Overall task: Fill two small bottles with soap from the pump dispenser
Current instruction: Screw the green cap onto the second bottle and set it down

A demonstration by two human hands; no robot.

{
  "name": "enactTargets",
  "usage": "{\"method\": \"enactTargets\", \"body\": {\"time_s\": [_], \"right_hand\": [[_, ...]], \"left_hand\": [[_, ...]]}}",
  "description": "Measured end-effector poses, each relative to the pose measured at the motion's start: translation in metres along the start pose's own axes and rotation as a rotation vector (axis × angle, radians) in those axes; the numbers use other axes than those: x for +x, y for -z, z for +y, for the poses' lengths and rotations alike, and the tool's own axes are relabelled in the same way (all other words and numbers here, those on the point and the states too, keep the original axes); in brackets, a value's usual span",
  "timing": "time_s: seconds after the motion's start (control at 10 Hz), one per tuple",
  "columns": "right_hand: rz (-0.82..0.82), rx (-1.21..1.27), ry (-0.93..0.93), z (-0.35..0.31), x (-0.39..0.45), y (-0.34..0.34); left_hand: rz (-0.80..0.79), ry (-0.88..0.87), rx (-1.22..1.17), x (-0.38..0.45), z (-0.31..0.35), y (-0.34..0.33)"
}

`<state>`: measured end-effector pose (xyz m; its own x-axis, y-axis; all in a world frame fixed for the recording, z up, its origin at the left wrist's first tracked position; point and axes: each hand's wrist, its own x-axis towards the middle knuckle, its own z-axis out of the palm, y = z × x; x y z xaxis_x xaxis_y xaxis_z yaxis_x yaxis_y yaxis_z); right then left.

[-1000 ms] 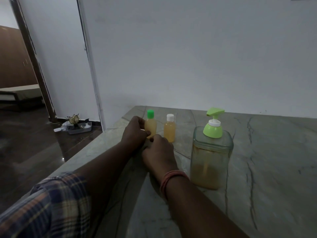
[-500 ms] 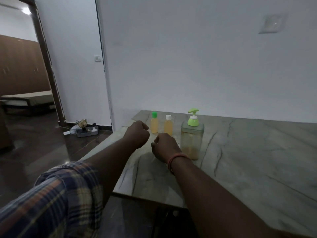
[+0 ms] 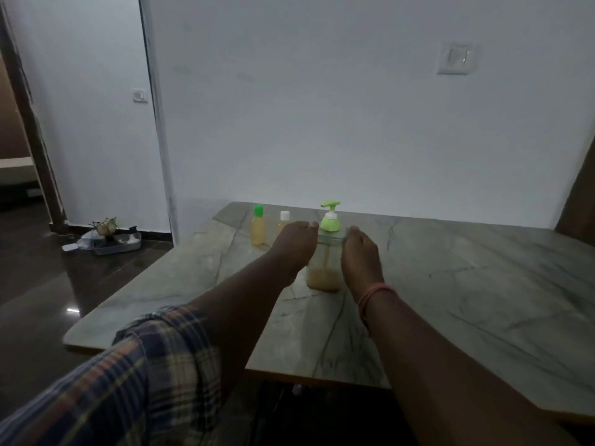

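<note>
The pump dispenser [image 3: 324,275], a clear square jar with amber soap low inside and a light green pump, stands near the back of the marble table [image 3: 467,291]. My left hand [image 3: 294,244] lies against its left side and my right hand [image 3: 360,252] against its right side, fingers stretched forward along its upper edges. Left of them stand two small bottles of amber liquid. The green-capped bottle [image 3: 258,230] is in full view, while my left hand hides the lower part of the white-capped bottle [image 3: 284,217].
The table's back edge meets a white wall bearing a switch plate [image 3: 457,57]. Its left and front edges drop to a dark glossy floor. A grey tray [image 3: 111,244] of odds and ends sits on the floor by the doorway at left.
Both hands have uncurled from fists and moved forward and to the right, onto the two sides of the dispenser. The camera has pulled further back from the table.
</note>
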<state>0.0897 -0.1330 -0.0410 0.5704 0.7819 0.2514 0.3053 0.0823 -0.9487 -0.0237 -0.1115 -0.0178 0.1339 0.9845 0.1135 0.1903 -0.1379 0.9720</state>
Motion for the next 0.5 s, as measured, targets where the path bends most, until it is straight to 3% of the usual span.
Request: {"method": "enactTargets", "body": {"time_s": [0.1,0.3,0.5], "right_hand": [[0.055,0.144,-0.014,-0.007,0.032,-0.026],[0.090,0.111,-0.042,0.012,0.125,-0.069],[0.171,0.093,0.054,0.018,0.133,-0.084]], "left_hand": [[-0.019,-0.042,0.119,0.035,0.006,-0.005],[-0.009,-0.029,0.198,0.120,0.016,-0.017],[0.107,0.029,0.244,0.139,0.013,-0.026]]}}
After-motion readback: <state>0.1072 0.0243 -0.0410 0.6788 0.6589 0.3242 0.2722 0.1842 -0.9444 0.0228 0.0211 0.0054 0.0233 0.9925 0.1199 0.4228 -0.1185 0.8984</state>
